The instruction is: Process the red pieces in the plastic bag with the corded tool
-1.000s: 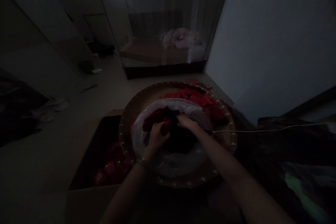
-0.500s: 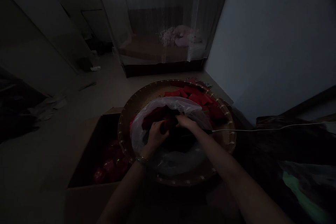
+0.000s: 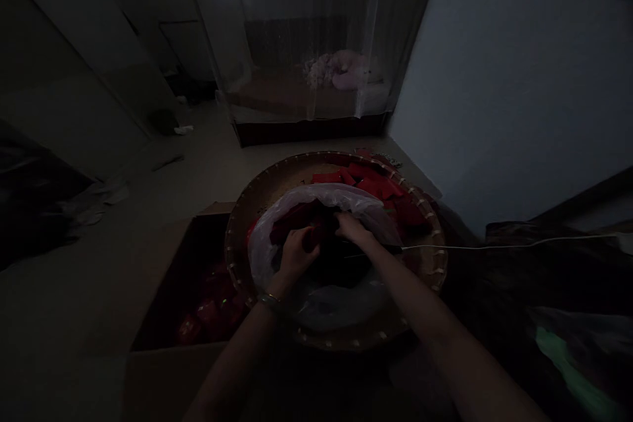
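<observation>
The room is very dark. A round woven tray (image 3: 277, 188) lies on the floor before me, with a clear plastic bag (image 3: 321, 196) full of red pieces on it. My left hand (image 3: 295, 255) is closed on a red piece (image 3: 316, 236) at the mouth of the bag. My right hand (image 3: 352, 227) reaches in beside it, fingers curled on the same dark red stuff; what exactly they hold is lost in shadow. More loose red pieces (image 3: 368, 183) lie on the far side of the tray.
A cardboard box (image 3: 163, 283) with red items inside stands open left of the tray. A thin white cable (image 3: 494, 246) runs from the right toward the tray. A netted bed (image 3: 306, 92) stands at the back; a pale wall (image 3: 519, 79) rises at right.
Both hands stay at the bag's mouth with only slight shifts; the view has wobbled a little.
</observation>
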A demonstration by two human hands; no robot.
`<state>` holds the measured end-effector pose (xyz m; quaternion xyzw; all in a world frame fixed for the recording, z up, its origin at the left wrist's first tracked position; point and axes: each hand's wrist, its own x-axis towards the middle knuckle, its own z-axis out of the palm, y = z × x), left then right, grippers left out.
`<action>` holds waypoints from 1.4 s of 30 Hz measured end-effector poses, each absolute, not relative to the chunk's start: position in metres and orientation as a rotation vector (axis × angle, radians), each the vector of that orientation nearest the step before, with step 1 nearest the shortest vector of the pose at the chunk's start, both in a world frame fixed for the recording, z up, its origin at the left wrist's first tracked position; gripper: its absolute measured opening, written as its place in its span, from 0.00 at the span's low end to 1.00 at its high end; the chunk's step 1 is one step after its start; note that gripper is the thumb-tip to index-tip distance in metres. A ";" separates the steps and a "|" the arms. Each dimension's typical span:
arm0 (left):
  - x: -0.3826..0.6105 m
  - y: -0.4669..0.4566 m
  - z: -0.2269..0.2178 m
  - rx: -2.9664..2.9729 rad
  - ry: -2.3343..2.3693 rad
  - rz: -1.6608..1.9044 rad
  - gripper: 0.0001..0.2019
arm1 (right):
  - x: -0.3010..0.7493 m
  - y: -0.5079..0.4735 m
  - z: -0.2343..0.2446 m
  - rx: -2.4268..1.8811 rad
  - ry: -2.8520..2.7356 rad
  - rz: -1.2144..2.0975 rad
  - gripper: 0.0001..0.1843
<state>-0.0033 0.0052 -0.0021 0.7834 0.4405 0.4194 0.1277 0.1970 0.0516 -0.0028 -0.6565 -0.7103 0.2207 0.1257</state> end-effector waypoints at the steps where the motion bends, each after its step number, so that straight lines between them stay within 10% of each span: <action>1: -0.003 0.005 -0.001 2.278 1.277 1.219 0.21 | 0.198 0.051 -0.002 -1.880 -2.042 0.642 0.20; 22: -0.005 0.006 0.001 2.204 1.343 1.266 0.21 | 0.177 0.022 0.000 -1.092 -0.474 1.709 0.15; 32: -0.005 0.006 0.001 2.219 1.334 1.267 0.20 | 0.174 0.009 0.026 -1.005 -0.517 1.722 0.25; 42: -0.005 0.006 0.000 2.221 1.333 1.271 0.20 | 0.175 0.007 0.020 -0.832 0.025 1.665 0.14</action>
